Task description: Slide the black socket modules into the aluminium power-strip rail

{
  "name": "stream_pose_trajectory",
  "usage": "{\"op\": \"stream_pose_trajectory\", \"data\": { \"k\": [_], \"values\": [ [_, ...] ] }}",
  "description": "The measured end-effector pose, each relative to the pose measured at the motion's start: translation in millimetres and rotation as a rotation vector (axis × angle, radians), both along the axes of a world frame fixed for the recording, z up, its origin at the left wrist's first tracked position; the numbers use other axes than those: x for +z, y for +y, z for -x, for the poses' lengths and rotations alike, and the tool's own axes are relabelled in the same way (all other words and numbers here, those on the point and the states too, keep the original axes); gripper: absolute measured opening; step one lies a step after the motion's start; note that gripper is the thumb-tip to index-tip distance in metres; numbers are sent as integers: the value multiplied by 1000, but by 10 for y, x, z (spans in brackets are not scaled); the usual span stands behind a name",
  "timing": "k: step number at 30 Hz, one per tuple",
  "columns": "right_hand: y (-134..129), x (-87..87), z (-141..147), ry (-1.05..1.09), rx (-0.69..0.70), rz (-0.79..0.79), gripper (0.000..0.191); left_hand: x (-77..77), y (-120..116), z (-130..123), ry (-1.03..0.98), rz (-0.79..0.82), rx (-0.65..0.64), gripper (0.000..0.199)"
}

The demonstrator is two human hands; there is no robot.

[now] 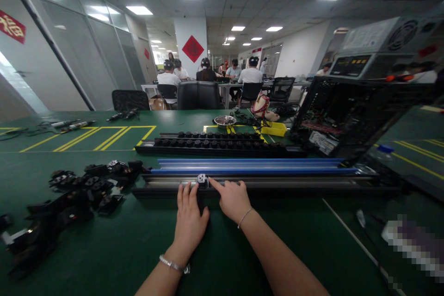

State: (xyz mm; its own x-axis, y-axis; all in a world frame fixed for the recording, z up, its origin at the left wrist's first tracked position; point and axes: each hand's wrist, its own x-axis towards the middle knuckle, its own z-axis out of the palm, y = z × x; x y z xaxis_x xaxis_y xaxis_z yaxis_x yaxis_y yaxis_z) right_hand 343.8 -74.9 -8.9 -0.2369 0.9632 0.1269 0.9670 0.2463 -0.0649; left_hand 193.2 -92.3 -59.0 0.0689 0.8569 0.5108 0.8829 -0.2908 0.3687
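Small pale-and-dark part (202,178) sat in the long metal-lined black rail (294,184), left of the rail's middle. Right hand (234,200): index finger straight, its tip at the part's right side, other fingers loosely bent, with no grip on anything seen. Left hand (190,222): open, palm down, fingers extended and slightly apart over the rail's near edge, index fingertip just beside the part; nothing held. Blue rail (256,165) lay just beyond, roughly parallel. Farther back, black strips (218,144) carried a row of dark round parts. Loose heap of black parts (83,189) lay to the left on the green surface (145,249). Steel bowl (225,121) and yellow tray (274,129) stood farther off; open computer case (333,115) at right.
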Motion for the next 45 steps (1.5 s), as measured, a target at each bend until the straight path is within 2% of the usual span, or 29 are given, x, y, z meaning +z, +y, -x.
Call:
{"op": "stream_pose_trajectory", "data": {
  "k": [9, 14, 18, 23, 29, 45],
  "values": [
    [-9, 26, -13, -5, 16, -23, 61, 13, -12, 3, -54, -6, -51, 37],
    [-12, 11, -28, 18, 49, -47, 56, 76, -45, -1, -13, 46, -51, 50],
    [-18, -6, -31, 70, 63, -84, 38, 113, -78, -37, 62, 87, -39, 60],
    [-36, -23, -7, 75, 28, -111, 21, 187, -90, -144, 163, 118, 37, 60],
    [-48, -14, 16, 54, 10, -119, 17, 283, -66, -236, 249, 107, 97, 55],
    [-47, -75, 14, 110, 21, -193, 15, 247, -5, -194, 236, 45, 183, 48]
  ]
}}
